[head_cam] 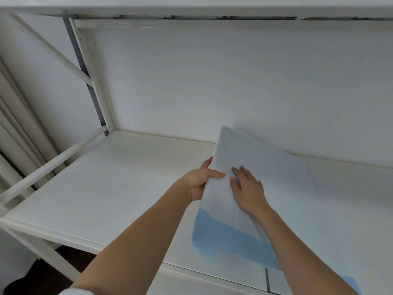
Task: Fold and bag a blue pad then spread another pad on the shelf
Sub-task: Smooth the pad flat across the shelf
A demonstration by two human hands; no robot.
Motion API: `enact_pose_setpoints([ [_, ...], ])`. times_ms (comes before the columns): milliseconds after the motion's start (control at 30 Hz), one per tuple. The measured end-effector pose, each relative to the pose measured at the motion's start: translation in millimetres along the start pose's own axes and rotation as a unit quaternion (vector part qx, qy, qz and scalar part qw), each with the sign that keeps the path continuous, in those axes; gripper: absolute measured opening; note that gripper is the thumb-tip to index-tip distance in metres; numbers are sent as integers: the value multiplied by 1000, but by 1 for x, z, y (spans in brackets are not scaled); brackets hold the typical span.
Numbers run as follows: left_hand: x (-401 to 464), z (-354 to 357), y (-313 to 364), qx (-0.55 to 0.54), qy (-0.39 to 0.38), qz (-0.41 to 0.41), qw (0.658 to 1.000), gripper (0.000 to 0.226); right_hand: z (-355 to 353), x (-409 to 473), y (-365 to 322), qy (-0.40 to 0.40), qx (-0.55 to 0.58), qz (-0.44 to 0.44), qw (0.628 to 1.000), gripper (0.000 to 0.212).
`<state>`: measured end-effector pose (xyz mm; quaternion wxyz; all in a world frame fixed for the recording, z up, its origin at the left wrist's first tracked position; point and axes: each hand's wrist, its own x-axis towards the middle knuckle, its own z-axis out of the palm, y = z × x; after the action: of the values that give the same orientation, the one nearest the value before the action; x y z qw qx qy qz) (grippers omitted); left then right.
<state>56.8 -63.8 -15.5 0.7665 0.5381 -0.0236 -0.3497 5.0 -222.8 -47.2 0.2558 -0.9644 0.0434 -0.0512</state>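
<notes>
While left hand (198,179) grips pad (265,167) edge (no readable print), right hand (247,188) presses flat.

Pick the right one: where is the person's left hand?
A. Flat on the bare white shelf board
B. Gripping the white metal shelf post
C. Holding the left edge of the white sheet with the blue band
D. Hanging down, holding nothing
C: the left hand has its thumb on top and its fingers curled behind the left edge of the white pad with the blue band, while the right hand lies on the pad's face.
</notes>
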Motion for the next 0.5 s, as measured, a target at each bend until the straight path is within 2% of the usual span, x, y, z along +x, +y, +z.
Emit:
enact_pose_setpoints([
  [67, -1, -1, -4, 24, 0, -21, 999, 82, 1, 1, 1, -10, -4, 2, 1000, 47],
  [200, -9, -1, -11, 37, -13, -60, 997, 37, 5, 0, 0, -21, -13, 1, 1000, 48],
  [367, -11, -11, -26, 31, 27, -64, 997, 42, 16, -3, 1, -48, -35, 1, 998, 49],
  [500, -10, -19, -35, 29, 48, -79, 995, 35, 23, -5, 1, -60, -53, -2, 997, 49],
])
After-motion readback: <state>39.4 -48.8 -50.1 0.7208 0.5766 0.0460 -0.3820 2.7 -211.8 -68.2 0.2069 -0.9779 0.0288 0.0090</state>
